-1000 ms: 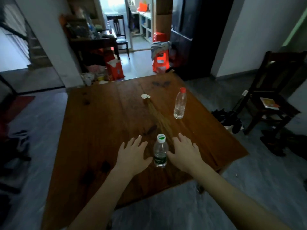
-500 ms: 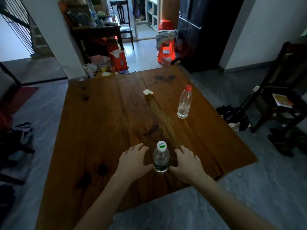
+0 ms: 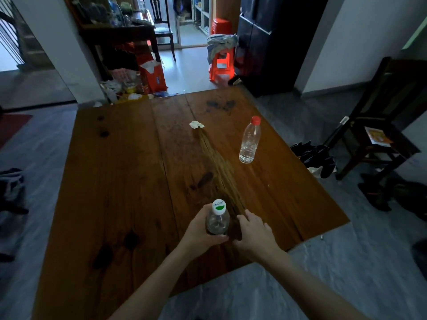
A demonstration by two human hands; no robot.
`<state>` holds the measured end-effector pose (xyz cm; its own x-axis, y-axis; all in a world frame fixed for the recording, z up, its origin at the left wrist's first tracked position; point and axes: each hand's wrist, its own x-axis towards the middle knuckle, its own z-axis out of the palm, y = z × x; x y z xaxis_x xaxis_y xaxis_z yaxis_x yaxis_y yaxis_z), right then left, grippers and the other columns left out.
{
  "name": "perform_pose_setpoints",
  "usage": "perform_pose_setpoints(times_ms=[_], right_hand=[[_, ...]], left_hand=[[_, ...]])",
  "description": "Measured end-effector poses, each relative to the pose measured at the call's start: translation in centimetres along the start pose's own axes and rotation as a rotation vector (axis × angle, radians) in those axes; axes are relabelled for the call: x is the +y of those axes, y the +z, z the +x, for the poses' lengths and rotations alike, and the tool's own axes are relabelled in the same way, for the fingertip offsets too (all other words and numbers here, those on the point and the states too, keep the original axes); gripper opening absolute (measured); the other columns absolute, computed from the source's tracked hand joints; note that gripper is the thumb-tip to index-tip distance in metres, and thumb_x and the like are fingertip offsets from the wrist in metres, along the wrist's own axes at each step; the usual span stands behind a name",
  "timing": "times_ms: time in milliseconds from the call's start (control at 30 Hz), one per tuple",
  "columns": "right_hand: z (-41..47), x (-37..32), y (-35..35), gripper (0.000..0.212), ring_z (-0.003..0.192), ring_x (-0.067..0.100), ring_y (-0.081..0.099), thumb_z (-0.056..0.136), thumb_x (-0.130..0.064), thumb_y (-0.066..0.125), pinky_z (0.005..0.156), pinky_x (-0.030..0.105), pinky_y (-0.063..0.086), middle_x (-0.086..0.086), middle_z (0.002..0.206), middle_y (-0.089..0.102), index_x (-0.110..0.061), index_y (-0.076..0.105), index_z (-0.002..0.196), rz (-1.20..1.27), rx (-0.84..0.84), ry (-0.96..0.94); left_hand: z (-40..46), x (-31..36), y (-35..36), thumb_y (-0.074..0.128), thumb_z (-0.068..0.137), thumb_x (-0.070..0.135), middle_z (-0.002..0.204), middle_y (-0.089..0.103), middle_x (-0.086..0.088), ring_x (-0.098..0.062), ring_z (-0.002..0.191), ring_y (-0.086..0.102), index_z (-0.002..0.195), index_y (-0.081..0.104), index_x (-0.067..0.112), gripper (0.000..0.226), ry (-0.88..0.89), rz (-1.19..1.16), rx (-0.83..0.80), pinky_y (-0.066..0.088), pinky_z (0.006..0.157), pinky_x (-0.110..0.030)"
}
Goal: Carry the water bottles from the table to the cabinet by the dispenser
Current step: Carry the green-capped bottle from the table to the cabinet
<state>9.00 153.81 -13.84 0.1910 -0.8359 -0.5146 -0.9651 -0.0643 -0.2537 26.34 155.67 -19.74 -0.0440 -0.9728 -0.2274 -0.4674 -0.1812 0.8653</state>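
A water bottle with a white and green cap [image 3: 218, 219] stands near the front of the wooden table [image 3: 129, 172]. My left hand [image 3: 200, 229] grips its body, thumb across the near side. Just right of this bottle, my right hand [image 3: 253, 234] hovers with fingers loosely spread; I cannot tell whether it touches the bottle. A second clear bottle with a red cap [image 3: 250, 139] stands upright farther back on the right half of the table, away from both hands.
A crumpled white scrap [image 3: 196, 124] lies mid-table. A dark wooden chair [image 3: 379, 125] with shoes under it stands at the right. Beyond the table are a red stool [image 3: 221, 63], a black fridge [image 3: 272, 42], and a cluttered side table [image 3: 120, 35].
My left hand has closed round the green-capped bottle, which both hands flanked with spread fingers before. The right hand has drawn closer to it. The view has tilted down toward the table.
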Motion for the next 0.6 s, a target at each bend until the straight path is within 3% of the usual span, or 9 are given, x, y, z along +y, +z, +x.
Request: perform_pose_setpoints(times_ms=[133,200,267,333,400,500,600], right_hand=[[0.2,0.2,0.1,0.075,0.153,0.026,0.013,0.090,-0.040,0.064,0.122,0.053,0.018,0.009,0.166,0.014,-0.022,0.028,0.154,0.003,0.029,-0.009],[0.4,0.2,0.3,0.078,0.152,0.026,0.014,0.090,-0.039,0.066,0.122,0.052,0.020,0.009,0.166,0.013,-0.023,0.026,0.155,0.002,0.034,-0.018],[0.5,0.4,0.3,0.074,0.148,0.024,0.026,0.089,-0.037,0.067,0.119,0.048,0.030,0.008,0.163,0.021,-0.023,0.032,0.153,0.075,0.026,-0.049],[0.6,0.8,0.0,0.059,0.123,0.012,0.049,0.090,-0.033,0.067,0.097,0.030,0.050,0.004,0.151,0.041,-0.024,0.044,0.144,0.320,-0.030,-0.068],[0.4,1.0,-0.2,0.052,0.108,0.005,0.053,0.094,-0.025,0.063,0.075,0.018,0.047,0.001,0.144,0.048,-0.022,0.047,0.143,0.655,-0.112,-0.040],[0.2,0.8,-0.4,0.029,0.110,0.012,0.058,0.099,-0.016,0.054,0.084,0.029,0.049,0.004,0.136,0.058,-0.022,0.060,0.127,1.182,-0.164,0.097],[0.1,0.3,-0.3,0.024,0.113,0.026,0.062,0.100,-0.023,0.053,0.096,0.043,0.051,0.009,0.126,0.064,-0.017,0.067,0.118,1.527,-0.219,0.253]], left_hand=[[0.1,0.0,0.5,0.091,0.070,0.016,0.117,0.065,0.016,0.008,0.110,0.060,0.116,0.050,0.046,0.069,0.060,-0.019,0.055,0.053,0.083,-0.011],[0.0,0.0,0.3,0.092,0.069,0.018,0.115,0.066,0.017,0.008,0.109,0.062,0.115,0.051,0.045,0.068,0.082,-0.006,0.082,0.056,0.086,-0.016],[-0.2,0.4,-0.3,0.092,0.068,0.022,0.114,0.068,0.016,0.004,0.107,0.064,0.117,0.054,0.041,0.065,0.112,0.007,0.096,0.058,0.088,-0.023],[-0.6,1.2,-1.3,0.093,0.067,0.027,0.114,0.068,0.017,0.003,0.107,0.065,0.120,0.055,0.038,0.065,0.153,0.010,0.108,0.058,0.087,-0.022],[-1.2,2.4,-2.6,0.093,0.067,0.029,0.113,0.069,0.017,0.001,0.107,0.066,0.119,0.056,0.037,0.065,0.194,-0.012,0.130,0.057,0.085,-0.019],[-2.6,4.4,-4.7,0.093,0.067,0.032,0.111,0.071,0.016,-0.002,0.106,0.068,0.120,0.059,0.032,0.062,0.234,-0.048,0.168,0.057,0.085,-0.020],[-3.8,6.3,-6.5,0.092,0.067,0.030,0.110,0.071,0.020,-0.003,0.104,0.069,0.117,0.061,0.031,0.059,0.286,-0.038,0.181,0.057,0.085,-0.020]])
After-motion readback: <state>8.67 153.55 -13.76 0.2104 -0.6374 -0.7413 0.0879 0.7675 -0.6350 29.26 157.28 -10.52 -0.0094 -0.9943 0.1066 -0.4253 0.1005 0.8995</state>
